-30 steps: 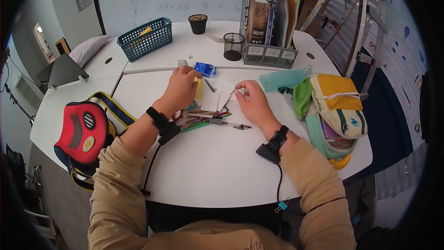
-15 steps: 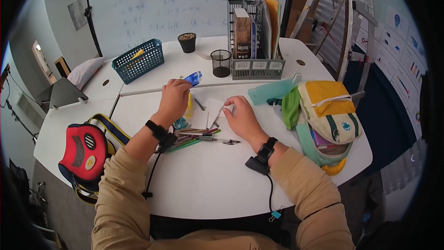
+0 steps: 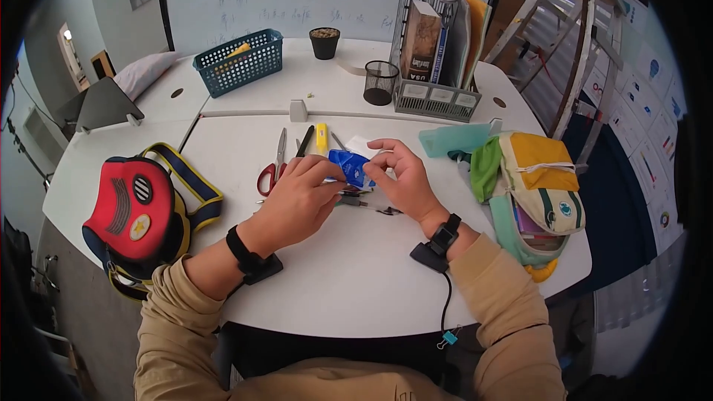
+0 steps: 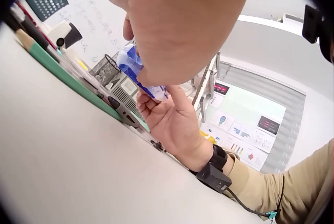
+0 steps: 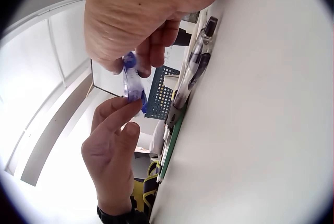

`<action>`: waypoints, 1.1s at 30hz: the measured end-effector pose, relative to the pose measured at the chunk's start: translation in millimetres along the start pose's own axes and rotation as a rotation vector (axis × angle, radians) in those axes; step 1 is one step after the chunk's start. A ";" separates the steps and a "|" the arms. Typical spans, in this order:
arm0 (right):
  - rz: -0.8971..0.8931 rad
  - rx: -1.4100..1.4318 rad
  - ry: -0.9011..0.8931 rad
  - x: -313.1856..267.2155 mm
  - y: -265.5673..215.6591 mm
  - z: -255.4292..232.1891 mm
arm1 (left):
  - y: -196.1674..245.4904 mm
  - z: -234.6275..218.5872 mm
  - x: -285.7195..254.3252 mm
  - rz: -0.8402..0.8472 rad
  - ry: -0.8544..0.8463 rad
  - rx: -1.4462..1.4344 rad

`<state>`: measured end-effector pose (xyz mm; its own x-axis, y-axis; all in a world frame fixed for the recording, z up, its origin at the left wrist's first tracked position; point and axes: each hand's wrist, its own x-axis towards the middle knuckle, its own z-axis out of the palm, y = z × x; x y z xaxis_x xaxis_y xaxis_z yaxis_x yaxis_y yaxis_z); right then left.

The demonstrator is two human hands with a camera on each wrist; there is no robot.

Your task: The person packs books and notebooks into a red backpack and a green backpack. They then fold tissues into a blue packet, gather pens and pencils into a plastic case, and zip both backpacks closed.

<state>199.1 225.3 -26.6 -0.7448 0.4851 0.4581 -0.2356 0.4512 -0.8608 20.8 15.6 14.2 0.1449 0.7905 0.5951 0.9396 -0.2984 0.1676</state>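
Note:
A blue and white plastic packet (image 3: 349, 166) is held between both hands over the middle of the table. The left hand (image 3: 297, 199) pinches its left side, and the right hand (image 3: 405, 182) has thumb and fingertips on its right edge. In the right wrist view the packet (image 5: 134, 86) spans the gap between the two hands. Beneath and beyond it lie pens (image 3: 360, 202), red-handled scissors (image 3: 281, 154), a yellow highlighter (image 3: 321, 138) and white paper (image 3: 362, 145).
A red bag (image 3: 137, 208) sits at the left, a yellow and green backpack (image 3: 538, 186) at the right. Farther back stand a teal basket (image 3: 239, 67), a plant pot (image 3: 324, 46), a mesh cup (image 3: 380, 85) and a file rack (image 3: 437, 100). A teal case (image 3: 453, 139) lies near the backpack.
The left hand has brought the packet from the far side of the table toward the body, and the right hand now touches it too. The scissors and a black pen have come into view.

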 end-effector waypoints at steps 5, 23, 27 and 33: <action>0.049 0.016 -0.025 -0.7 3.2 -0.6 | -4.4 -0.5 -11.4 -0.042 0.006 -0.087; 0.097 -0.082 -0.158 -2.7 -7.0 6.6 | 6.4 11.9 -16.9 -0.195 0.076 -0.410; 0.121 -0.056 -0.168 -2.3 -6.8 4.5 | 6.5 14.6 -17.7 -0.241 0.087 -0.401; 0.027 -0.070 -0.192 -2.1 -2.1 2.3 | 1.9 17.8 -20.5 -0.295 0.101 -0.428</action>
<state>199.7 221.6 -26.2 -0.8571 0.3489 0.3790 -0.1752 0.4944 -0.8514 25.1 8.3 -11.7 -0.1567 0.8246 0.5435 0.7223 -0.2797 0.6325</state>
